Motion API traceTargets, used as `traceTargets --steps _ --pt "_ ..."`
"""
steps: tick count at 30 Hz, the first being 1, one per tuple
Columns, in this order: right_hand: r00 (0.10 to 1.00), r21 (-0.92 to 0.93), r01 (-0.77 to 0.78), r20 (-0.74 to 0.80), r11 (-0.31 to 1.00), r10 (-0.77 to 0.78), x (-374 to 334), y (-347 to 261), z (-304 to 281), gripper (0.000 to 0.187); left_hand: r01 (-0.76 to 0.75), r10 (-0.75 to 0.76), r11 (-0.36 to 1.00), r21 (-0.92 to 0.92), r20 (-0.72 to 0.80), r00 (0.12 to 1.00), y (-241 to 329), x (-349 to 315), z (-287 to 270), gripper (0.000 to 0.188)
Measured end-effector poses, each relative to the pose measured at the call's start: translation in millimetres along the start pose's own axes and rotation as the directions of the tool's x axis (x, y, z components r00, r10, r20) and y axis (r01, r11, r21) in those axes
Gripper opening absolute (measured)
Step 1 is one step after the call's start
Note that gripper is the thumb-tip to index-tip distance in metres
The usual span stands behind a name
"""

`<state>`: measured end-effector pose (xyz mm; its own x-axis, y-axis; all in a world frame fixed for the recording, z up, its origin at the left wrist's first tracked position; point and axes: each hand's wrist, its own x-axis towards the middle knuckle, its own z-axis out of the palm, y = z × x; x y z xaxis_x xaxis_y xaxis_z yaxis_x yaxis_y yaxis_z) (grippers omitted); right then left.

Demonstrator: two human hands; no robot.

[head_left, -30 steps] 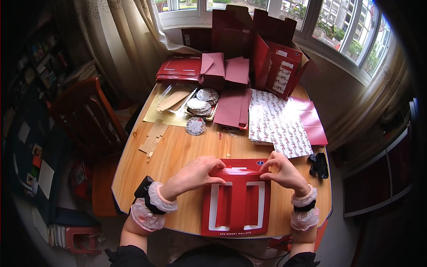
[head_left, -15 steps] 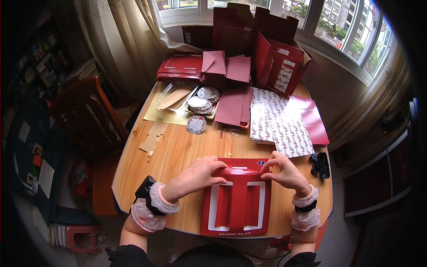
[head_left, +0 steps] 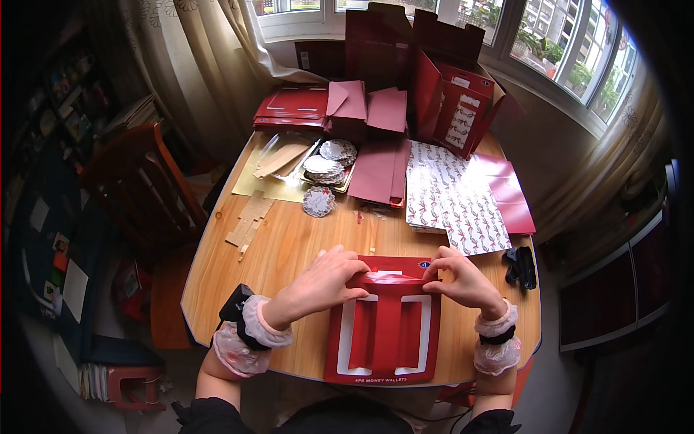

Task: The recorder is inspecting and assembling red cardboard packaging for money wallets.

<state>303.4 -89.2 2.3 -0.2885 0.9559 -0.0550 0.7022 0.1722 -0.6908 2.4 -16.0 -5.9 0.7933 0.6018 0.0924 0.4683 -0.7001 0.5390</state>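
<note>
Red card lay flat in front of me at the near edge of the table [head_left: 289, 246], a folder [head_left: 383, 329] with two white-edged window cut-outs either side of a centre strip. Its long axis ran away from me, from the table's near rim toward the middle, and a line of white print sat along its near end. My fingers were at its far end, where a narrow flap ran crosswise, left to right.

My left hand [head_left: 325, 282] came in from the left and pinched that flap near its middle, fingers narrow, thumb under and fingertips on top. My right hand [head_left: 463, 278] pinched the same flap at its right corner, fingers equally close together. Both were holding card; neither was spread. The flap stood slightly lifted off the folder body, glossy along the crease. The left hand reached further across the folder; the right kept to its own side. Frilly cuffs and dark bands sat on both wrists.

Beyond, well apart from my hands, were patterned sheets [head_left: 452, 202], plain pink sheets [head_left: 383, 170], a stack of round doilies [head_left: 329, 166] on a tray, small cardboard strips [head_left: 249, 220], and open red boxes [head_left: 448, 94] by the window. A black object [head_left: 522, 266] lay just right of my right hand, which I could not identify.
</note>
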Motion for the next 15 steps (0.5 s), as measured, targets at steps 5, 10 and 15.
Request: traceTargets --steps 5,10,15 --pt "0.994 0.159 -0.086 0.082 0.984 0.073 3 -14 2 0.019 0.0 0.0 0.997 -0.081 0.003 1.0 1 2 1 0.042" --pt "0.993 0.298 -0.106 0.08 0.949 0.086 5 -18 8 0.021 -0.014 0.014 0.997 -0.082 -0.003 1.0 1 3 4 0.042" --pt "0.998 0.247 -0.025 0.059 0.969 0.011 7 -17 12 0.023 -0.001 0.002 0.998 -0.065 0.019 1.0 0 3 3 0.043"
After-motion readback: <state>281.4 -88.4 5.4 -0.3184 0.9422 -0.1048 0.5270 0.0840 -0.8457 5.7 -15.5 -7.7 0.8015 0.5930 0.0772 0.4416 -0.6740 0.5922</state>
